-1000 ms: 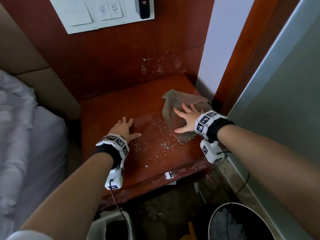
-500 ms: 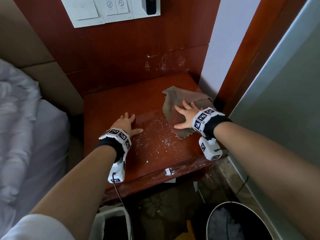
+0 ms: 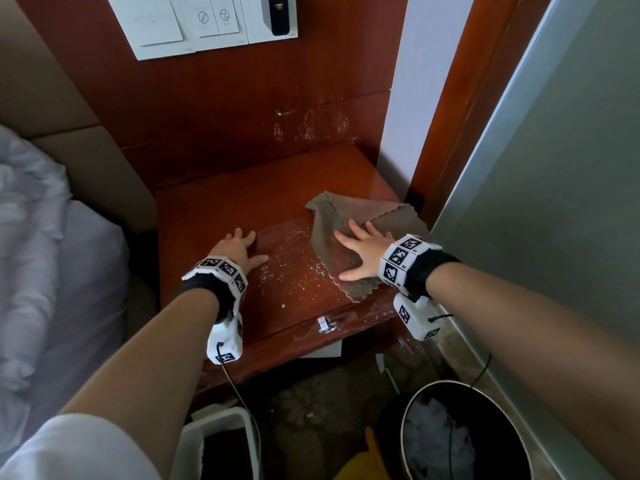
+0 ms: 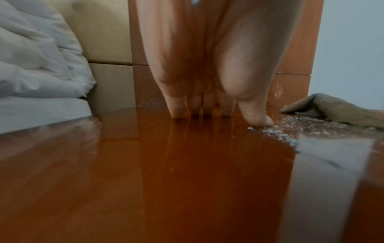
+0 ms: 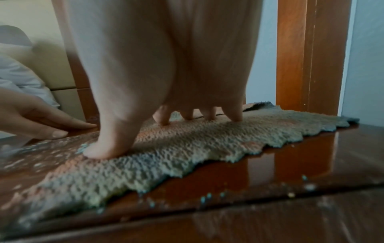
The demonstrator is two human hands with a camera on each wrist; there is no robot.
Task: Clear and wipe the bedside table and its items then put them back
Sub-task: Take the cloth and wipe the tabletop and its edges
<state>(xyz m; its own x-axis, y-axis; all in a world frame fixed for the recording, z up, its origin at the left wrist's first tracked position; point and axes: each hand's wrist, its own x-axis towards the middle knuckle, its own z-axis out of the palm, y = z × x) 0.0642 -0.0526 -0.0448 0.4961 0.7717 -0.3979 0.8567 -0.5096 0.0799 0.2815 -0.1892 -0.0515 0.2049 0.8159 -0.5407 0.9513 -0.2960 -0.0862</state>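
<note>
Your right hand (image 3: 363, 251) lay flat on the brown cloth (image 3: 332, 233) at the right side of the counter (image 3: 214, 216), its fingers (image 5: 232, 113) spread wide and straight, pressing down and not gripping. Your left hand (image 3: 237, 249) rested palm down on the bare wood near the counter's middle, its fingers (image 4: 176, 106) also straight and holding nothing.

By the look of it you were partway through the wiping. The counter carried no bedside items, so the clearing seemed done. A patch of pale crumbs (image 3: 294, 268) lay between your hands, running toward the front edge, so the wipe was not finished. Putting the items back was still to do, and none of them could be picked out in any view.

The head view alone showed the whole counter, the switch panel (image 3: 204, 22) on the wall above it and the bins (image 3: 464, 431) on the floor below. The right wrist view showed the cloth's scalloped edge (image 5: 228, 156) and bits along the front right edge. The left wrist view showed your thumb (image 4: 257, 118) just touching the crumbs, with white bedding (image 4: 37, 62) beyond the counter's left edge.
</note>
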